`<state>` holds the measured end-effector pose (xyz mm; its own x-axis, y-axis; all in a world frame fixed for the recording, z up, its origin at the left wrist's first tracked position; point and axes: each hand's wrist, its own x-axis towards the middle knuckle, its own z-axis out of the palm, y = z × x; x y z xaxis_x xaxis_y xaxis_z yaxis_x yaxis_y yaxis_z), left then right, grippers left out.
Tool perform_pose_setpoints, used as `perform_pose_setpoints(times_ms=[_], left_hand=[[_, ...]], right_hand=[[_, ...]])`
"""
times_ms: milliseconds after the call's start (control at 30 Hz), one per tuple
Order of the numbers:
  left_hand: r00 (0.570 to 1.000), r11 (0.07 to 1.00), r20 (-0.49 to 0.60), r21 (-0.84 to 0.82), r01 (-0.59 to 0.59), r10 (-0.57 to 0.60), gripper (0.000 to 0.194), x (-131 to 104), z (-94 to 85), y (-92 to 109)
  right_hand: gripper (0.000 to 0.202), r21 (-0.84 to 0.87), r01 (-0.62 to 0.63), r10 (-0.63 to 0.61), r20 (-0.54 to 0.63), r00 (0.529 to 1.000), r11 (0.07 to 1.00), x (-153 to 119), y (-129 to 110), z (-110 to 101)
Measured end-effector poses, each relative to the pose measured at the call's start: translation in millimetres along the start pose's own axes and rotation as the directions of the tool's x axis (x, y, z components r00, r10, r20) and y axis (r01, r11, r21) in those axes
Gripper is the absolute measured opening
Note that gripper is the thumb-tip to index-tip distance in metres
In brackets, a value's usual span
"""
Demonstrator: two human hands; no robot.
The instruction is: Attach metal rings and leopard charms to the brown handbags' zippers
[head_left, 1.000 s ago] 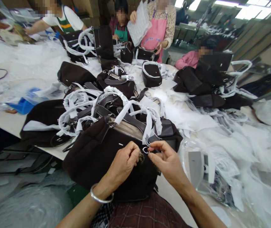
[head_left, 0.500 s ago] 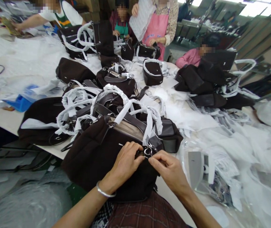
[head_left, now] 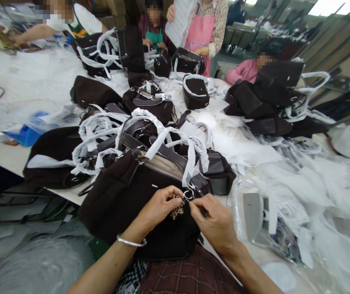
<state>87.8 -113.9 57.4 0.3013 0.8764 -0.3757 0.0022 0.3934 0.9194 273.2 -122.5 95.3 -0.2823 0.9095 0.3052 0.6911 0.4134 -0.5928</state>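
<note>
A dark brown handbag (head_left: 113,200) leans at the table's front edge against my lap, its zip top showing a beige lining. A silver metal ring (head_left: 188,194) hangs at its right upper corner. My left hand (head_left: 158,206) is closed, thumb and finger pinching a leopard-print charm (head_left: 177,210) just left of the ring. On the ring's other side my right hand (head_left: 213,218) is closed, its fingertips pinched at the ring's lower edge; what they grip is too small to make out. White wrapping (head_left: 158,143) covers the bag's handle above my hands.
More brown bags (head_left: 52,155) crowd behind and to the left, several with wrapped handles. Clear plastic and white paper (head_left: 325,188) cover the table on the right, beside a grey panel (head_left: 252,216). A blue object (head_left: 26,134) lies at left. Several people work across the table.
My left hand has shifted slightly, and the leopard-print charm now shows below its fingers. My right hand has turned a little and stays at the ring. The bag has barely moved.
</note>
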Motion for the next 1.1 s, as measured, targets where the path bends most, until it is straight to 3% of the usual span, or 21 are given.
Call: perform_pose_setpoints(times_ms=[233, 700, 1000, 1100], left_hand=[[0.999, 0.997, 0.016, -0.072, 0.034, -0.033, 0.025, -3, 1.2, 5], [0.999, 0.987, 0.039, -0.155, 0.040, -0.035, 0.029, 0, -2.1, 3], [0.998, 0.998, -0.025, -0.025, -0.050, 0.050, 0.026, 1, 0.6, 7], [0.991, 0.989, -0.098, 0.123, -0.081, 0.094, 0.022, 2, 4.4, 12]], right_hand=[[0.021, -0.055, 0.052, -0.051, 0.022, 0.998, 0.997, 2, 2, 7], [0.022, 0.007, -0.022, 0.021, 0.073, 0.997, 1.000, 7, 1, 6], [0.024, -0.069, 0.062, -0.057, 0.064, 0.996, 0.996, 2, 4, 21], [0.024, -0.072, 0.073, -0.066, 0.095, 0.993, 0.995, -1, 5, 22]])
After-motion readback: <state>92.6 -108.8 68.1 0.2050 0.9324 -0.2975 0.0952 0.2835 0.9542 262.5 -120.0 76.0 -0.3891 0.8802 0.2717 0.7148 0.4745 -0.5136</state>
